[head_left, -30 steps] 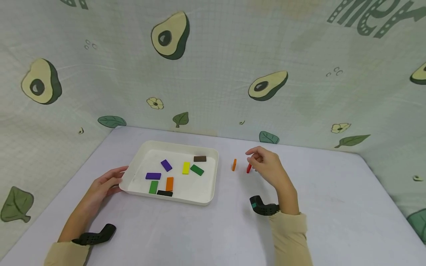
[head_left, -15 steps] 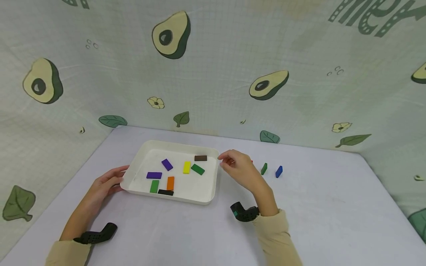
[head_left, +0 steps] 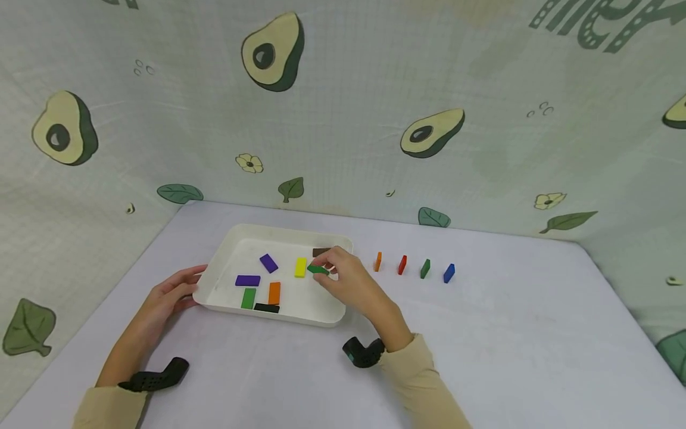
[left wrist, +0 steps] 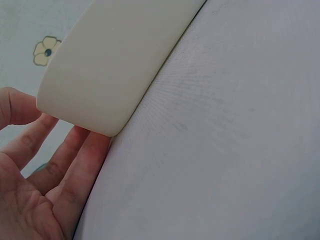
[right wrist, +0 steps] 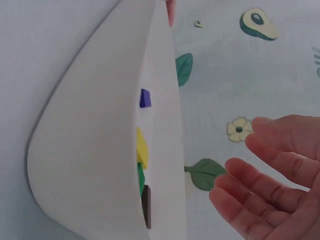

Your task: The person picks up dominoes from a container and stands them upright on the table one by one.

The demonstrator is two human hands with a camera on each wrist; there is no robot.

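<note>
A white rectangular tray [head_left: 224, 301] holds several coloured blocks shaped like small dominoes. At its left end, my left hand [head_left: 170, 293] touches the outer wall with fairly straight fingers; in the left wrist view the fingertips [left wrist: 75, 140] disappear behind the tray corner. My right hand [head_left: 348, 280] reaches over the tray's right side, thumb and fingers parted around a dark green block [head_left: 317, 270]. In the right wrist view, the right hand's fingers [right wrist: 260, 182] are spread with nothing between them. A brown block [head_left: 321, 252] is partly covered by this hand, and a yellow block [head_left: 301, 267] lies beside the green one.
Right of the tray, an orange block [head_left: 378, 261], a red block [head_left: 402, 265], a green block [head_left: 425, 269] and a blue block [head_left: 449, 273] stand upright in a spaced row. Purple blocks [head_left: 248, 280], an orange block [head_left: 274, 293] and a black block [head_left: 267, 308] lie in the tray.
My right hand has moved left from beside the standing red block, past the tray's right rim, to the dark green block inside. The standing row is uncovered. My left hand stays put.
</note>
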